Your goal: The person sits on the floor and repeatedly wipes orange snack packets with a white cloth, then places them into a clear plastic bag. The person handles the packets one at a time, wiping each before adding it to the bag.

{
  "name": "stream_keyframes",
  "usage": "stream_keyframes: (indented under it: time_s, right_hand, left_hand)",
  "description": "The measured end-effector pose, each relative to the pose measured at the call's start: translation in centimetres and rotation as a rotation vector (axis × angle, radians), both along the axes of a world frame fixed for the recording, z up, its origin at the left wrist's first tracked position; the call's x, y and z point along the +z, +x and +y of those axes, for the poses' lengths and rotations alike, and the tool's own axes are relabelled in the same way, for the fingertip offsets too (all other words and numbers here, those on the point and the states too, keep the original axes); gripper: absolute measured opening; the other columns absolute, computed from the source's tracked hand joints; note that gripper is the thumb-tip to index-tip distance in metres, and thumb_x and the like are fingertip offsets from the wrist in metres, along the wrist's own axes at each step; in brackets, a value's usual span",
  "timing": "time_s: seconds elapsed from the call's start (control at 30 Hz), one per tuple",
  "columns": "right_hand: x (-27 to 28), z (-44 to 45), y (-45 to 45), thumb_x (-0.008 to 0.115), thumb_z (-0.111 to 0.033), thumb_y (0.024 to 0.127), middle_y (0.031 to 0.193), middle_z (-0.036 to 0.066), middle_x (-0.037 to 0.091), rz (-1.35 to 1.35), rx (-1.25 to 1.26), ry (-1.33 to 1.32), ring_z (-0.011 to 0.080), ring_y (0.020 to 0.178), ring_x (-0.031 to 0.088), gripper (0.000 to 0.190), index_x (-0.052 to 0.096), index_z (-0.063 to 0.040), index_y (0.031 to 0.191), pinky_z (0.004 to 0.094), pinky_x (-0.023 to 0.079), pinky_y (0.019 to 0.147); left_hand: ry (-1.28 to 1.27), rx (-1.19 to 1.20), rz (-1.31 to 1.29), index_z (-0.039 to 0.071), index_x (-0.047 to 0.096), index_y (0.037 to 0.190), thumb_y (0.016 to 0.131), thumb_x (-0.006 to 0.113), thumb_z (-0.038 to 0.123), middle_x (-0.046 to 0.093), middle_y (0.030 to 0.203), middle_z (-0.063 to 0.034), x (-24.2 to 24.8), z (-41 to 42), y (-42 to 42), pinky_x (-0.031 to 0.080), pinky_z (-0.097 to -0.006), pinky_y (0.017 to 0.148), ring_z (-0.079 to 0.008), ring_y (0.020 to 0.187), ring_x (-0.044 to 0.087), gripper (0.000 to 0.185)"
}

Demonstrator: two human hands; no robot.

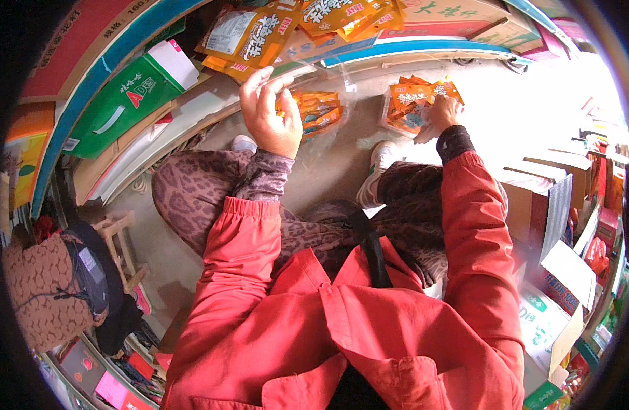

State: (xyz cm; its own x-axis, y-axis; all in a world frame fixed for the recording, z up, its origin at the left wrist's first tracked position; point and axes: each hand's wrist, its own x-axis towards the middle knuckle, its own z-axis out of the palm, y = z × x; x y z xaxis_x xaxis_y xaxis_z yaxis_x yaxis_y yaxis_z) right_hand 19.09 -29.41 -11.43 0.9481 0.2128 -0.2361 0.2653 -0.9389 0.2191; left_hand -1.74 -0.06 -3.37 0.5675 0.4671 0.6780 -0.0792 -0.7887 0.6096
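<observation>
My left hand [271, 115] is raised with its fingers apart and nothing in it. Just behind it, a clear plastic bag [342, 110] holds several orange snack packets [317, 114] on the floor. To the right stands a pale shallow container [384, 111] filled with similar orange packets [411, 98]. My right hand [440, 117] reaches over the right side of this container and touches the packets. Its fingertips are partly hidden, so whether it grips one is unclear. Beyond my left hand, more loose orange packets [253, 38] lie in a pile at the top.
A green carton [125, 97] sits on the blue-edged shelf at left. Cardboard boxes [529, 200] and an opened white carton [542, 318] crowd my right side. A wooden stool [121, 246] stands at left, near a person in a brown patterned garment [40, 294].
</observation>
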Motion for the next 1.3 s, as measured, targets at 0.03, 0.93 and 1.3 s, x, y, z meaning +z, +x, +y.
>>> stream_keyframes:
  time_s: [0.03,0.93,1.3]
  right_hand:
    - [0.7,0.2,-0.1,0.062,-0.029,0.066,0.09,0.018,0.065,-0.016,0.021,0.006,0.0351,0.089,0.062,0.035,0.066,-0.005,0.091,0.0486,0.043,0.079]
    - [20.9,4.7,-8.9,0.061,-0.02,0.065,0.077,0.014,0.061,-0.024,0.465,0.242,0.0333,0.074,0.06,0.021,0.065,-0.013,0.084,0.0407,0.048,0.065]
    - [22.0,6.3,-10.4,0.066,-0.022,0.064,0.075,0.017,0.061,0.109,0.63,0.52,0.0341,0.072,0.061,0.019,0.066,-0.012,0.08,0.039,0.048,0.064]
  left_hand:
    - [-0.006,-0.018,-0.015,0.005,0.059,0.09,0.072,0.057,-0.004,0.052,0.108,-0.014,0.1,-0.1,0.0,0.044,-0.037,0.085,-0.0282,0.099,0.053,0.021]
    - [-0.322,-0.77,0.347,0.005,0.047,0.123,0.071,0.068,0.014,0.049,0.121,-0.015,-2.4,-6.2,-0.4,0.037,-0.0363,0.096,-0.0296,0.115,0.045,0.056]
    - [-0.467,-0.749,0.681,-0.003,0.049,0.117,0.08,0.062,0.007,0.059,0.103,-0.0194,-2.3,-6.7,-1.2,0.045,-0.0277,0.083,-0.0196,0.099,0.059,0.041]
